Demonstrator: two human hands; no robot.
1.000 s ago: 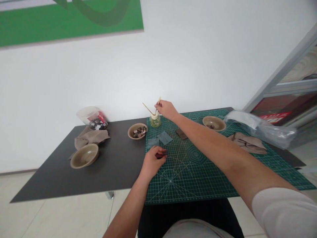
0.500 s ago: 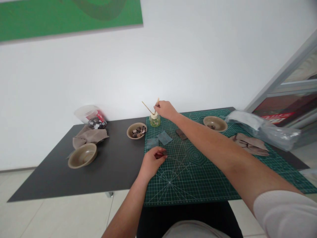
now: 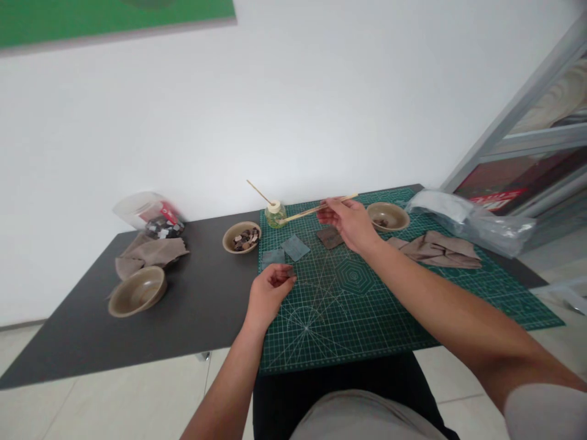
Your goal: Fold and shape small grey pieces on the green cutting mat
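My right hand (image 3: 348, 223) is closed around a thin wooden stick (image 3: 300, 214), held nearly level above the mat. The stick's far tip lies in front of a small glass jar (image 3: 275, 216) with a white top and greenish contents. Another stick (image 3: 259, 191) leans out of that jar. Lower down, my left hand (image 3: 266, 293) pinches a small dark piece (image 3: 290, 272) between thumb and fingers; its exact kind is unclear. Just beyond the left hand lie two blue-grey squares (image 3: 296, 247). A brown square (image 3: 329, 238) rests below my right hand.
A green cutting mat (image 3: 339, 330) covers the table's right part. One bowl (image 3: 229, 241) holds small mosaic-like pieces; others stand at left (image 3: 137, 293) and right (image 3: 397, 219). Brown cloths (image 3: 156, 252), a tipped tub (image 3: 137, 208) and a clear plastic bag (image 3: 477, 226) lie around.
My right hand has drawn the stick out of the jar and moved right and nearer, tilting it almost level. The left hand keeps its pinch. The view has shifted slightly.
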